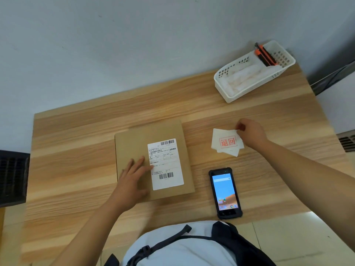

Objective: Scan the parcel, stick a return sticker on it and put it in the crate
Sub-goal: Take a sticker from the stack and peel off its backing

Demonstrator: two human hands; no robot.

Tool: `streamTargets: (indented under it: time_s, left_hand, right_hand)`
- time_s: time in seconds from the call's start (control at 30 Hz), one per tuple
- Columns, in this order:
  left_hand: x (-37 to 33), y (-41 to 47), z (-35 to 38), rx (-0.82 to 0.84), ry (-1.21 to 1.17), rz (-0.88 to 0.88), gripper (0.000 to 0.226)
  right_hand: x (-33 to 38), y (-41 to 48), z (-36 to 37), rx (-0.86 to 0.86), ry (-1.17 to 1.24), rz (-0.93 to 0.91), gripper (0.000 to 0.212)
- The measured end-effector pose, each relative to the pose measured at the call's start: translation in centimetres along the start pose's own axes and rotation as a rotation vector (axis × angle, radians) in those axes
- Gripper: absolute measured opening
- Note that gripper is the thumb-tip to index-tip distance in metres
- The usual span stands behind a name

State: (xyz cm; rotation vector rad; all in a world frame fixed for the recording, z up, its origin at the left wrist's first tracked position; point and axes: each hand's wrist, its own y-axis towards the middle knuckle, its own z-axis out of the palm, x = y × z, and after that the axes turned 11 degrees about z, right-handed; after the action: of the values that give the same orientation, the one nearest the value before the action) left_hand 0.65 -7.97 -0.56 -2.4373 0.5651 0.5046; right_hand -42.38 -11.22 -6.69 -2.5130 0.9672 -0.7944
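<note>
A flat brown cardboard parcel point(134, 143) lies on the wooden table, with a white shipping label point(166, 164) bearing barcodes on its right half. My left hand point(132, 177) rests flat on the parcel's lower left part, fingers spread. To the right lies a small stack of white return stickers point(226, 143) with red printed characters. My right hand point(249, 133) pinches the top sticker's upper right corner. A black handheld scanner point(225, 192) with a lit screen lies face up below the stickers.
A white perforated basket point(247, 87) at the table's far right corner holds white material and an orange-black tool point(266, 54). A dark crate point(13, 177) stands off the table's left edge. The wall runs behind the table point(76, 131).
</note>
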Motion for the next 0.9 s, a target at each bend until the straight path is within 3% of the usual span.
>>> streamTargets:
  time_s: [0.2,0.37,0.47,0.73,0.9]
  left_hand:
    - [-0.4,-0.2,-0.9,0.003,-0.062,0.006,0.072]
    - [-4.6,-0.8,-4.8,-0.221,-0.431,0.062,0.048]
    - [-7.4,-1.5,-7.7,-0.251,-0.638,0.080,0.039]
    - [-10.5,-5.3,-12.6,-0.226,-1.037,0.270,0.041]
    - [-8.9,-8.2,-14.1,-0.291,-1.239,0.277,0.033]
  right_hand:
    - [0.7,-4.2,-2.1,-0.046,0.302,0.041,0.014]
    - [3.0,-10.6,-5.1,-0.056,0.566,0.071,0.016]
    - [5.3,-15.2,-6.7,-0.037,0.638,0.043,0.015]
    - [12.7,-25.8,-9.0,0.162,0.873,-0.102,0.018]
    - [15.8,-29.7,-8.8,0.231,0.950,-0.102,0.011]
